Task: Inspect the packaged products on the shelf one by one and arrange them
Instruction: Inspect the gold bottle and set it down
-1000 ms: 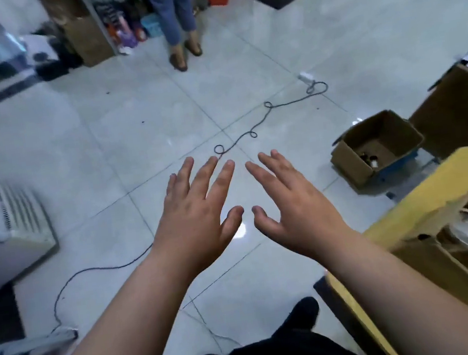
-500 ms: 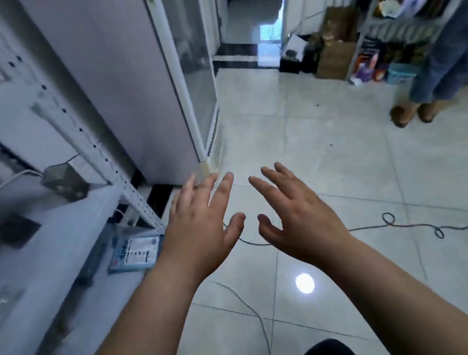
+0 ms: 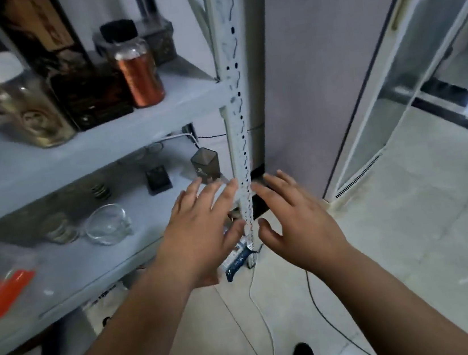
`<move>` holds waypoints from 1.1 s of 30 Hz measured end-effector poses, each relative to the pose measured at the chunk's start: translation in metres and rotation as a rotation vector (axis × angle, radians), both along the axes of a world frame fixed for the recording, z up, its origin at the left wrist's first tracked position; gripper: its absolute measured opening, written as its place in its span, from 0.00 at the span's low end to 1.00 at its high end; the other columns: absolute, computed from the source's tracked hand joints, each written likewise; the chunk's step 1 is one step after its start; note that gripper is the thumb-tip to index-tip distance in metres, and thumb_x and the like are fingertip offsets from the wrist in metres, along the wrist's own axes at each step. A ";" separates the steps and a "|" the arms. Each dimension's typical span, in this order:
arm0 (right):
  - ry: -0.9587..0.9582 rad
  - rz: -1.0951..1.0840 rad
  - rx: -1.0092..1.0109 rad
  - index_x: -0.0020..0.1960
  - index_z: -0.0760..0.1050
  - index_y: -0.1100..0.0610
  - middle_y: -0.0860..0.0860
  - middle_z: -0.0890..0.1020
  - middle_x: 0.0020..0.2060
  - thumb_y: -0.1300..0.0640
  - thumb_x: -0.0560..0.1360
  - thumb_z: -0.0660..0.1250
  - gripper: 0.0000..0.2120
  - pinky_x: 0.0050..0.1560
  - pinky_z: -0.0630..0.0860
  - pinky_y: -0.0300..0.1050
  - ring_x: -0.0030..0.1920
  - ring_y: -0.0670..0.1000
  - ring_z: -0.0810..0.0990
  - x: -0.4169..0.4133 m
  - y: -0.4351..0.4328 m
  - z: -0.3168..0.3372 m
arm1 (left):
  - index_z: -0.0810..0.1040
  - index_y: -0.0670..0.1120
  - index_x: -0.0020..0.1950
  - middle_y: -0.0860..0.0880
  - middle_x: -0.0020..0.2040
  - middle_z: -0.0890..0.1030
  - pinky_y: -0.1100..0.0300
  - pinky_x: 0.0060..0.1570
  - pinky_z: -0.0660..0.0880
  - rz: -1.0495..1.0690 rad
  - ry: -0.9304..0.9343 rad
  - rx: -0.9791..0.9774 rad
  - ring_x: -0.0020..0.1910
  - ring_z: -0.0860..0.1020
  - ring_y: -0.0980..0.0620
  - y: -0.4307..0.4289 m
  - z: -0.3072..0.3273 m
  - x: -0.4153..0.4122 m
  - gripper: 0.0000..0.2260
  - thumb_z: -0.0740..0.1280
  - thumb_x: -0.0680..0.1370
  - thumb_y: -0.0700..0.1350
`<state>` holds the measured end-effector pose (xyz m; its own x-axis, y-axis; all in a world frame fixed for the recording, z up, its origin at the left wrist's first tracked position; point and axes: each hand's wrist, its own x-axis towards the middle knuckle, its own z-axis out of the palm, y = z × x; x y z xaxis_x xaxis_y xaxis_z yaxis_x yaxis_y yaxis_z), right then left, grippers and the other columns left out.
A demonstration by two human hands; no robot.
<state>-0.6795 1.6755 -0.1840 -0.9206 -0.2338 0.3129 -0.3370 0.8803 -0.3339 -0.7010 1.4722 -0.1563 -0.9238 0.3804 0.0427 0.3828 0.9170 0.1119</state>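
Hands first: the left hand (image 3: 201,232) and the right hand (image 3: 299,228) hover on either side of the shelf's perforated upright (image 3: 235,117), fingers spread and straight, holding nothing. The packaged products stand on the upper shelf board (image 3: 187,103), at about 10 o'clock from the left hand: a copper-coloured jar (image 3: 140,70) at the right end, a dark box (image 3: 91,97) just beside it, and a white-lidded glass jar (image 3: 21,110) further left. None is touched yet.

Likely trouble: the copper-coloured jar stands near the board's front edge, so a hasty reach could knock it off. The right hand would strike the perforated upright if it swung left. On the lower board, at 9 o'clock, a glass bowl (image 3: 108,223) also sits near the front edge.

Open room lies at 3 o'clock, over the floor (image 3: 414,243). Cables (image 3: 328,314) trail at 6 o'clock, a tripping risk.
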 end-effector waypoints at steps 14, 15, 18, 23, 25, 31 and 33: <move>0.144 0.585 -0.095 0.73 0.74 0.55 0.57 0.75 0.71 0.48 0.76 0.60 0.27 0.70 0.74 0.60 0.75 0.60 0.71 -0.112 -0.079 0.044 | 0.57 0.53 0.82 0.48 0.77 0.70 0.42 0.76 0.63 0.554 0.221 0.025 0.79 0.61 0.42 -0.062 0.037 0.016 0.33 0.51 0.79 0.64; 0.151 0.609 -0.093 0.73 0.74 0.55 0.57 0.75 0.72 0.48 0.76 0.60 0.27 0.71 0.73 0.59 0.75 0.59 0.71 -0.114 -0.088 0.047 | 0.57 0.54 0.82 0.48 0.77 0.69 0.42 0.76 0.62 0.571 0.235 0.031 0.80 0.60 0.42 -0.072 0.040 0.016 0.32 0.51 0.79 0.64; 0.153 0.656 -0.118 0.74 0.73 0.53 0.54 0.74 0.73 0.47 0.76 0.60 0.27 0.72 0.68 0.54 0.77 0.55 0.68 -0.118 -0.113 0.061 | 0.62 0.51 0.80 0.48 0.74 0.73 0.44 0.75 0.66 0.584 0.326 0.076 0.77 0.65 0.43 -0.103 0.057 0.011 0.31 0.56 0.79 0.62; 0.216 0.654 -0.154 0.74 0.73 0.51 0.52 0.74 0.73 0.47 0.76 0.61 0.26 0.67 0.75 0.53 0.76 0.54 0.70 -0.132 -0.148 0.081 | 0.72 0.46 0.71 0.49 0.63 0.78 0.48 0.64 0.76 0.648 0.603 0.466 0.61 0.76 0.50 -0.144 0.087 -0.024 0.22 0.67 0.78 0.49; 0.222 0.643 -0.169 0.74 0.73 0.51 0.51 0.74 0.73 0.47 0.77 0.61 0.26 0.67 0.75 0.51 0.75 0.52 0.70 -0.137 -0.162 0.087 | 0.67 0.51 0.75 0.53 0.65 0.74 0.46 0.66 0.74 0.743 0.494 0.678 0.63 0.74 0.53 -0.163 0.095 -0.043 0.28 0.71 0.77 0.49; 0.178 0.600 -0.251 0.75 0.71 0.49 0.46 0.73 0.71 0.47 0.78 0.62 0.25 0.67 0.71 0.39 0.73 0.45 0.70 -0.140 -0.203 0.103 | 0.51 0.56 0.81 0.49 0.73 0.73 0.51 0.70 0.70 0.654 0.157 0.837 0.71 0.74 0.50 -0.211 0.107 -0.103 0.49 0.79 0.70 0.56; 0.148 0.607 -0.307 0.76 0.69 0.48 0.45 0.74 0.70 0.49 0.78 0.62 0.26 0.67 0.72 0.36 0.72 0.44 0.71 -0.138 -0.217 0.104 | 0.55 0.53 0.81 0.49 0.69 0.76 0.57 0.64 0.72 0.637 0.147 0.761 0.68 0.76 0.48 -0.217 0.105 -0.116 0.45 0.79 0.71 0.55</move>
